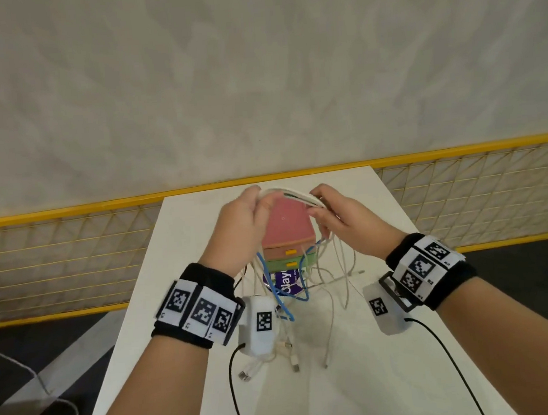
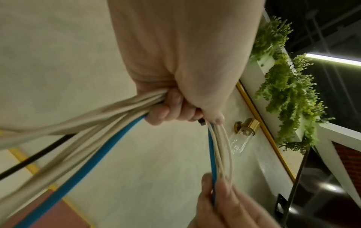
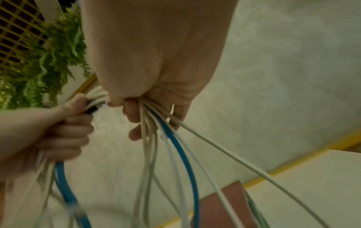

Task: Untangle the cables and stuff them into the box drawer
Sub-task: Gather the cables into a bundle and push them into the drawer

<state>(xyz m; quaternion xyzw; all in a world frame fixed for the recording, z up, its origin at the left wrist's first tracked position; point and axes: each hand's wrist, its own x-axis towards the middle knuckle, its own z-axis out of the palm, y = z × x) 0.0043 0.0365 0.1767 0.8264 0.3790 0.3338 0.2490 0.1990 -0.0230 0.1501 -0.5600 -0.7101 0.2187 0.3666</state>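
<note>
Your left hand (image 1: 238, 229) and right hand (image 1: 348, 221) hold a bundle of cables (image 1: 289, 197) raised at the centre of the frame, above the box (image 1: 287, 229). The bundle is mostly cream-white strands with one blue cable (image 1: 273, 285) and a thin dark one; between your hands it runs as a short, nearly level span, and from each fist loose loops hang to the white table (image 1: 391, 377), plug ends lying in the lower centre. Both sets of fingers are curled tight round the strands. The box has a pink top, a pink and a green drawer front, each with a yellow pull. Below it a purple label (image 1: 287, 282) reads partly "Clay"; the rest is hidden.
</note>
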